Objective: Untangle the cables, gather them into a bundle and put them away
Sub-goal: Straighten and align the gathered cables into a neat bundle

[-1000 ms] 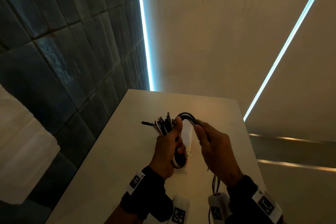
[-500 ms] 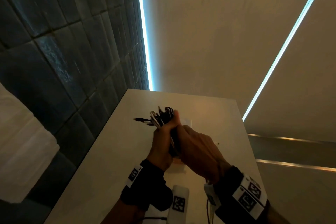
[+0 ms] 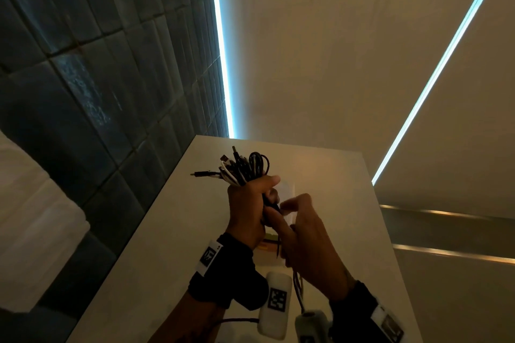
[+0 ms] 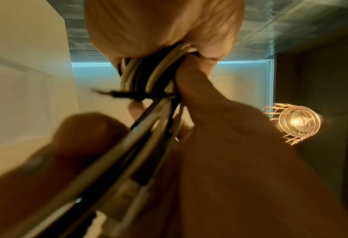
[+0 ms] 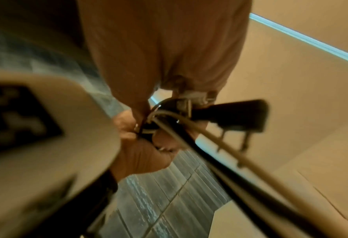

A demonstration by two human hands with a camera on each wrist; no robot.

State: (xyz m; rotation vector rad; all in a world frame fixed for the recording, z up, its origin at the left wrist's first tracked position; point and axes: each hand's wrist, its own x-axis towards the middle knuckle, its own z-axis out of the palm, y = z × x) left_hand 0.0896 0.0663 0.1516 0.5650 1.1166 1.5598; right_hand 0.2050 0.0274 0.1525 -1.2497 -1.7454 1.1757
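A bundle of black and white cables (image 3: 242, 170) sticks up out of my left hand (image 3: 259, 195), which grips it in a fist above the white table (image 3: 172, 231). Plug ends fan out at its top left. My right hand (image 3: 287, 209) sits just right of the fist and pinches a black strand (image 3: 274, 205) against the bundle. In the left wrist view a black strand (image 4: 138, 95) crosses the cables (image 4: 148, 75). Loose cable ends (image 3: 298, 284) hang below my right hand. The right wrist view shows a black two-pronged piece (image 5: 236, 116) by the fingertips.
The table runs along a dark tiled wall (image 3: 97, 92) on the left, and its right edge (image 3: 390, 231) drops off. A pale flat card or sheet (image 3: 288, 189) lies on the table beyond my hands. A pendant lamp (image 4: 295, 122) hangs overhead.
My right hand carried an arching loop of cable leftwards across the bundle and now pinches a strand close under the left thumb. The bundle has moved a little farther from me.
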